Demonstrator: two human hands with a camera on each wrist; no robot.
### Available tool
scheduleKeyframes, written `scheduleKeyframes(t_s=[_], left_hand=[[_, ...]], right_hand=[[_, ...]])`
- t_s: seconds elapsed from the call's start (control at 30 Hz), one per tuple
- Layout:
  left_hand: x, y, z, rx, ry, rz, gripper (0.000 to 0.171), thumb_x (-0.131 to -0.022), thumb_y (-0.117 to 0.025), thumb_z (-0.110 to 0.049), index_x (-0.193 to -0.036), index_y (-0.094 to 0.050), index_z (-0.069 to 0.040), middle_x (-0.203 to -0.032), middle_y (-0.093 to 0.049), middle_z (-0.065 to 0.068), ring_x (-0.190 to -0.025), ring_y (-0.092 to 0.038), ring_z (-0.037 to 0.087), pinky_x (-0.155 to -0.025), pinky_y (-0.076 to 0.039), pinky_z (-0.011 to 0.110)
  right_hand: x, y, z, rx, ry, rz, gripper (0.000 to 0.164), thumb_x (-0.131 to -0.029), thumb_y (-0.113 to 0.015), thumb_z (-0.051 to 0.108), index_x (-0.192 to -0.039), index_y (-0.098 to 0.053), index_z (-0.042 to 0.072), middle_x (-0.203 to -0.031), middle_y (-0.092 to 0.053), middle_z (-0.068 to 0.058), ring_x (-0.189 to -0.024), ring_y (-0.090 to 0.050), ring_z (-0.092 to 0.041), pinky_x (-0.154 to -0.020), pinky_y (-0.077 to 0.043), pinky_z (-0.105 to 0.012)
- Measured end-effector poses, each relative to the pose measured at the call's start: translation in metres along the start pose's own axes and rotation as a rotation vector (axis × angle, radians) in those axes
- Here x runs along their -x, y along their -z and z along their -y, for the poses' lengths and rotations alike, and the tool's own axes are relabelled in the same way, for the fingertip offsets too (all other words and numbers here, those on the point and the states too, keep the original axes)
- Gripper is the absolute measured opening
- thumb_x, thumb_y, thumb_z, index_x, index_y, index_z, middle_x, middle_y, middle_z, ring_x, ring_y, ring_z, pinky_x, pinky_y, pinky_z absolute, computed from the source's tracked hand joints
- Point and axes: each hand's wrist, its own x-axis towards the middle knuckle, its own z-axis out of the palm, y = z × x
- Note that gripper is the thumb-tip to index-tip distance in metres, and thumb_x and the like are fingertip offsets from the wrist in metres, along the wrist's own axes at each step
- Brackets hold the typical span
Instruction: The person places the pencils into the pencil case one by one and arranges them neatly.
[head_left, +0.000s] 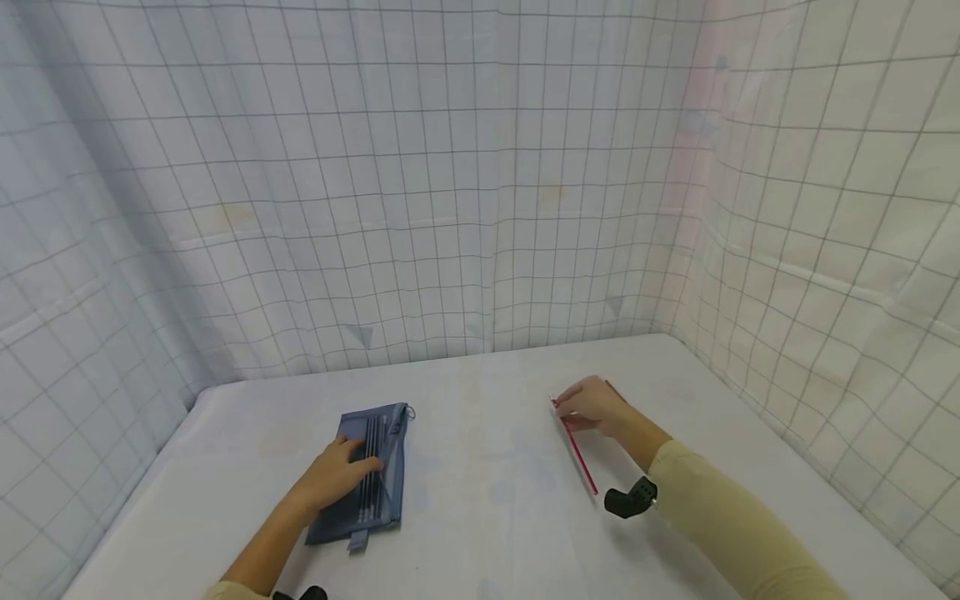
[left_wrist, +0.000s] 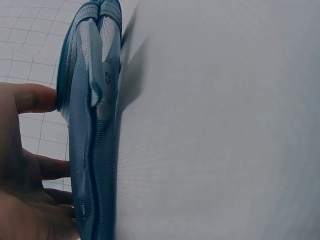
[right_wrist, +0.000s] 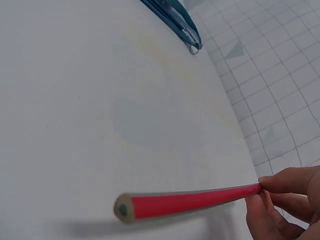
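A flat blue zip pouch (head_left: 395,479) lies on the left part of the table, with several dark slim strips running along its top face. My left hand (head_left: 341,475) rests on it, fingers spread; the left wrist view shows fingertips touching the side of the pouch (left_wrist: 95,150). To the right, my right hand (head_left: 592,402) pinches a red pencil (head_left: 581,465) near its far end between thumb and fingers. In the right wrist view the flat, unsharpened end of the pencil (right_wrist: 192,204) faces the camera, with a dark green core.
Behind my right hand shows part of a thin reddish stick (head_left: 615,391), mostly hidden. A white table (head_left: 480,467) lies under everything. White grid-patterned curtains (head_left: 450,200) hang at the back and both sides.
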Motion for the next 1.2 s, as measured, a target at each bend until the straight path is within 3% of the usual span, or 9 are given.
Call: scheduleKeyframes(t_s=[0.7,1.2], left_hand=[[-0.001,0.001,0.0,-0.024,-0.003,0.002,0.078,-0.1,-0.059,-0.041,-0.148,-0.039,0.017,-0.156,-0.016,0.046,-0.143,-0.017,0.065,-0.112,-0.02,0.075],[-0.001,-0.002,0.0,-0.01,0.019,-0.008,0.077,-0.1,-0.059,-0.04,-0.148,-0.04,0.016,-0.157,-0.017,0.046,-0.143,-0.018,0.065,-0.111,-0.019,0.075]], right_hand=[[0.001,-0.052,0.021,-0.023,0.045,0.051,0.021,-0.09,-0.074,-0.005,-0.111,-0.073,-0.009,-0.093,-0.07,-0.012,-0.07,-0.066,-0.016,-0.065,-0.06,-0.029],[-0.005,-0.104,0.034,-0.052,0.06,0.137,0.018,-0.088,-0.076,-0.005,-0.107,-0.075,-0.007,-0.088,-0.07,-0.011,-0.066,-0.064,-0.015,-0.061,-0.059,-0.027]])
